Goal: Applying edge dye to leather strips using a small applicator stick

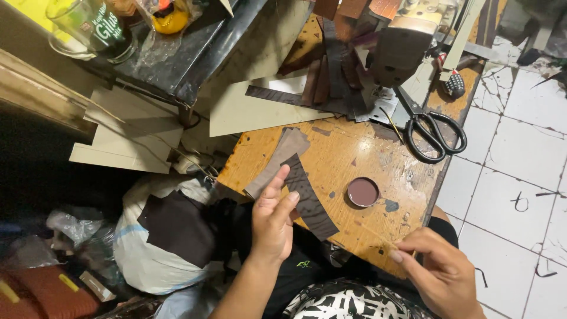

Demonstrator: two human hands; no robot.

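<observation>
I see the left hand [273, 221] clamped on a dark curved leather strip [308, 198], thumb and fingers pinching it near its upper end; the strip hangs out over the near edge of the wooden worktable [348, 155]. Just behind it lies a lighter brown strip [277, 159], overlapping the dark one at the top and hanging off the table edge.

The right hand [440, 269] is at the table's near corner, fingers drawn together on something thin. I think a slim stick or brush, but it's too small to tell.

A small round tin [362, 192] sits open on the table between the hands, dark reddish content showing. Black-handled scissors [434, 133] lie further back, next to a sewing machine [404, 47] with a stack of cut dark pieces [331, 77] beside it.

My read on progress: cutting looks done, since there's a pile of cut pieces. The held strip shows no visible coating or stitching, so work on this piece looks barely started. The pile is still to process.
</observation>
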